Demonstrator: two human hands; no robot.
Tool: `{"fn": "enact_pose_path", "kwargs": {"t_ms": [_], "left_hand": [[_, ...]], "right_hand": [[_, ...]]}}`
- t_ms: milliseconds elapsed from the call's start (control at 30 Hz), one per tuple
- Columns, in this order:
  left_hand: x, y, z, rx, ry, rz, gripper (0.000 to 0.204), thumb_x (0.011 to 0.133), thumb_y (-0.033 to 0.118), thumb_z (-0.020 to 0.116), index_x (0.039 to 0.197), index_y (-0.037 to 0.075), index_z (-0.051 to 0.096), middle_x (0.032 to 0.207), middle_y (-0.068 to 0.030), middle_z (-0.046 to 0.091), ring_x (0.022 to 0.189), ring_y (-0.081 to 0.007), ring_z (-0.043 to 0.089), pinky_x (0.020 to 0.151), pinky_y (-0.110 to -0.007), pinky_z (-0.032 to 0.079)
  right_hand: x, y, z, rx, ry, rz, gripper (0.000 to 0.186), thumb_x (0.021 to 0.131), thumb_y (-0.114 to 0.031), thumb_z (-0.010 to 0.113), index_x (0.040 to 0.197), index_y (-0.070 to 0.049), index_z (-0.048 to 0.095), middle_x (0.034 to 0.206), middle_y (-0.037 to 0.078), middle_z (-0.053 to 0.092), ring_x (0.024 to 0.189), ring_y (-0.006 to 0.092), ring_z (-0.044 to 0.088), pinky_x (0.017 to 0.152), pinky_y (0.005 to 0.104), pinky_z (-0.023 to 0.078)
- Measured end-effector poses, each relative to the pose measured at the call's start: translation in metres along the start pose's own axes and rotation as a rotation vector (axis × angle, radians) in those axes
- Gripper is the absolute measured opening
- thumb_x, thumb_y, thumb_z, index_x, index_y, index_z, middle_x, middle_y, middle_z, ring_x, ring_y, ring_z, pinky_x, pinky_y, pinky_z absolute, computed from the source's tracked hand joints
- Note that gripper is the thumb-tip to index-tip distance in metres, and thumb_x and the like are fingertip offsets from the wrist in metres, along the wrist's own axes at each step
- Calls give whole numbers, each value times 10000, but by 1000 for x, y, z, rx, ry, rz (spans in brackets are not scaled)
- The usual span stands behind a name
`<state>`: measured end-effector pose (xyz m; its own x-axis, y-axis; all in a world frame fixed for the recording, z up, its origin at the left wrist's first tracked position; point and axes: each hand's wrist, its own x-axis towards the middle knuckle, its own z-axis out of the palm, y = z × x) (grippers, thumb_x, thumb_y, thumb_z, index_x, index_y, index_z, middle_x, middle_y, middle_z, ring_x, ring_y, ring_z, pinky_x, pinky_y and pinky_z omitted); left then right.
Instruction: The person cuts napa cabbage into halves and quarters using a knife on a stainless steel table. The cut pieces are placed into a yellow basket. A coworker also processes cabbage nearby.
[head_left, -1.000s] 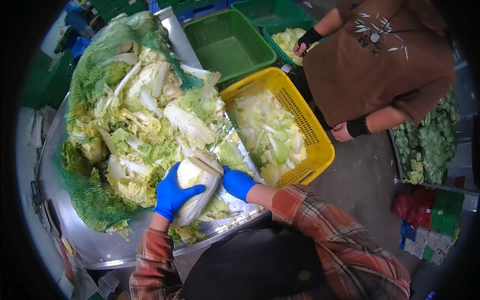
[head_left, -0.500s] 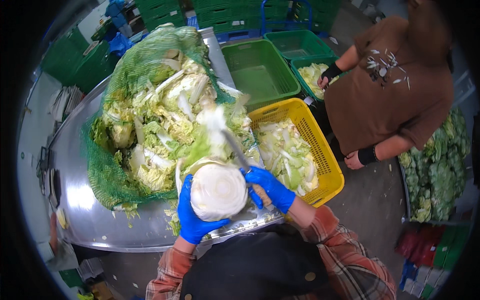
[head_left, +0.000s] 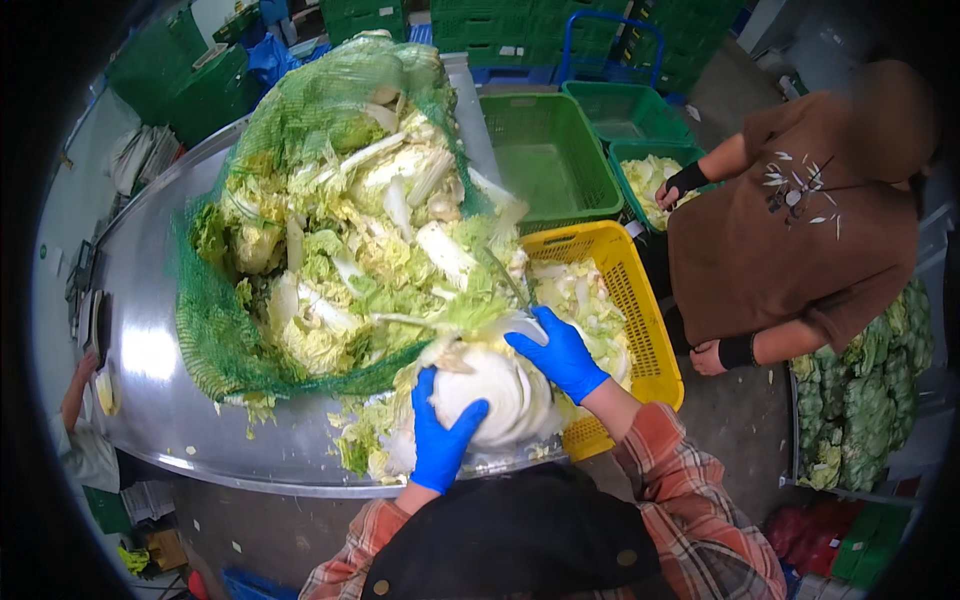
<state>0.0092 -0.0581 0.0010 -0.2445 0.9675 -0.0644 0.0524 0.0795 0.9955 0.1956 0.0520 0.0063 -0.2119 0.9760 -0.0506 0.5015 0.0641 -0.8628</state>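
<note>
My left hand point(head_left: 441, 430), in a blue glove, grips the near left side of a large pale Chinese cabbage point(head_left: 497, 398) over the table's front edge. The cabbage is smeared by motion. Just above its right side is my blue-gloved right hand point(head_left: 560, 352), closed on a knife point(head_left: 508, 278); the blade points up and left, and the handle is hidden by the hand. Cut leaves and white stalk pieces point(head_left: 443, 254) lie heaped beyond the cabbage in an open green net bag point(head_left: 225, 345). Some leaf scraps point(head_left: 355, 440) are scattered beside my left hand.
A yellow crate point(head_left: 655, 345) with leaves stands right of the metal table point(head_left: 150, 400). Behind it are a green crate point(head_left: 545, 150) and a crate with pale leaves point(head_left: 655, 180). A co-worker point(head_left: 790, 230) stands at the right, near stacked whole cabbages point(head_left: 870, 400). Another person's arm point(head_left: 75, 395) shows far left.
The cabbage has turned in my left hand and shifted right. My right hand has risen with the knife. A blurred white piece above the heap is no longer in the air. The view has shifted slightly.
</note>
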Motion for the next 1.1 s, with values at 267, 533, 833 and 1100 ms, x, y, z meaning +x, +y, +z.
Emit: {"fn": "enact_pose_path", "kwargs": {"t_ms": [267, 533, 833, 1100], "left_hand": [[11, 11, -9, -267, 43, -108, 878, 679, 144, 775, 1344, -29, 228, 1308, -171, 352, 1200, -245, 377, 1011, -346, 327], [-3, 17, 3, 164, -113, 75, 988, 657, 198, 792, 1398, 24, 162, 1380, -161, 278, 1240, -255, 335, 1029, -367, 298], [20, 17, -9, -69, 231, 188, 498, 869, 146, 553, 1309, 12, 360, 1330, -132, 388, 1232, -238, 355, 1040, -354, 260], [41, 12, -14, -26, 177, 217, 446, 895, 132, 499, 1298, -11, 371, 1306, -141, 415, 1192, -225, 402, 1022, -343, 290]], "right_hand": [[-16, -47, -3, 91, -71, -164, 769, 707, -469, 710, 1272, -47, 403, 1185, 179, 531, 1020, 279, 571, 850, 357, 459], [41, -6, 22, -297, -209, -234, 430, 771, -443, 636, 939, -83, 472, 848, 165, 603, 744, 361, 597, 630, 422, 470], [19, -52, 5, 58, 48, -187, 771, 752, -373, 695, 1334, -19, 334, 1258, 216, 464, 1124, 284, 505, 913, 354, 419], [-15, -63, 9, 174, -134, 34, 373, 824, -316, 631, 1060, -51, 515, 890, 113, 610, 798, 188, 597, 691, 310, 462]]}}
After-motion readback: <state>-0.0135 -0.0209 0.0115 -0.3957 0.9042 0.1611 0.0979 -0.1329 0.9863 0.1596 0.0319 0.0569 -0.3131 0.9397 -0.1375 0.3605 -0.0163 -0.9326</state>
